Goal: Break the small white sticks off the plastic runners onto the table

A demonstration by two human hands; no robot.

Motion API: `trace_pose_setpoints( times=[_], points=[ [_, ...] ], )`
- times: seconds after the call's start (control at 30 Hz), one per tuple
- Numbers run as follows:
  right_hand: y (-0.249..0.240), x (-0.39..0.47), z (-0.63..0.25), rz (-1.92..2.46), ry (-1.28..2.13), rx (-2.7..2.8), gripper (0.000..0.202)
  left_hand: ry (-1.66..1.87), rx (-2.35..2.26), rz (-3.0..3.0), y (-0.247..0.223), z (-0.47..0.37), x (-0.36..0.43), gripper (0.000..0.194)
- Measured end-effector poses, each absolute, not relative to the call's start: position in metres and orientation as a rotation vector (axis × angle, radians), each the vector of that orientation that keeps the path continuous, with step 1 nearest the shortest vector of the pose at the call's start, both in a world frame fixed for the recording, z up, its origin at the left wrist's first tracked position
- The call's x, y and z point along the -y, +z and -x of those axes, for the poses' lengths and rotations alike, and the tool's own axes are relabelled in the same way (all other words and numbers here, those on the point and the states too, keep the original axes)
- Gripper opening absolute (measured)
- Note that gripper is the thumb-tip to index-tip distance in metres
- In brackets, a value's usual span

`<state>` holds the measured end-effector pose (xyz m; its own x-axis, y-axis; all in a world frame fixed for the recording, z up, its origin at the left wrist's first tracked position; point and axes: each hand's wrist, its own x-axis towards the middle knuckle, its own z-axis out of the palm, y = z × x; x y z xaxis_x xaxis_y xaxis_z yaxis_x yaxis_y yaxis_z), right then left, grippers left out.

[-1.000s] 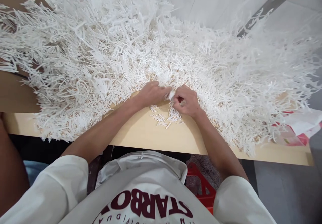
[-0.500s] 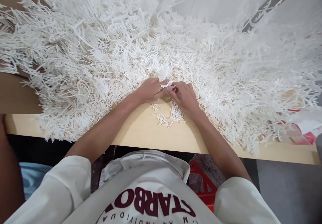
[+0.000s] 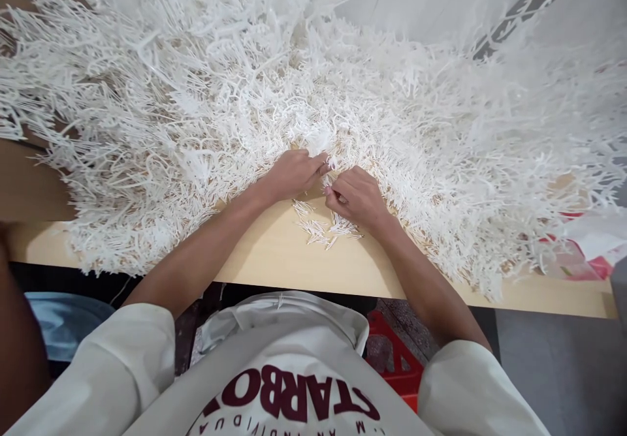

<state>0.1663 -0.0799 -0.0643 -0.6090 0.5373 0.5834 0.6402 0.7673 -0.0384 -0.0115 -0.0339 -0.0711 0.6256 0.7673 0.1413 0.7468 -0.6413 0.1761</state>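
Observation:
A large heap of thin, white, branching plastic-looking pieces [image 3: 235, 96] spreads across the table. At its near edge my left hand [image 3: 296, 171] pinches a small white branched piece [image 3: 332, 162] between thumb and forefinger. Close beside it on the right, my right hand [image 3: 360, 194] is closed, fingertips pressed together, with a bit of white stick showing at the tips. Below the hands, a small loose group of short white sticks [image 3: 337, 225] lies on the bare wood.
The pale wooden table [image 3: 289, 260] ends just in front of my body. Brown cardboard [image 3: 34, 181] stands at the left, and pink-and-white plastic packaging [image 3: 578, 256] lies at the right end. A red plastic crate-like object [image 3: 392, 351] and a blue rounded object [image 3: 68, 322] are below the table.
My right hand has drawn slightly down and away from the left, so a gap shows between them. My left hand stays nearly in place.

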Motion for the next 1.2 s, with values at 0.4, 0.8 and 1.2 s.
trace_pose_setpoints(
  times=[0.4,0.8,1.2],
  points=[
    [-0.06,0.078,-0.174,1.235,-0.026,2.251,0.022,0.781,-1.131,-2.174,-0.065,0.02,0.033,0.067],
    [-0.061,0.095,-0.151,0.678,-0.157,2.322,0.028,0.774,-1.329,-2.438,-0.081,0.018,0.025,0.071],
    [-0.069,0.075,-0.177,1.131,-0.011,2.173,0.031,0.609,-1.113,-2.875,-0.085,0.016,0.03,0.031]
  ],
)
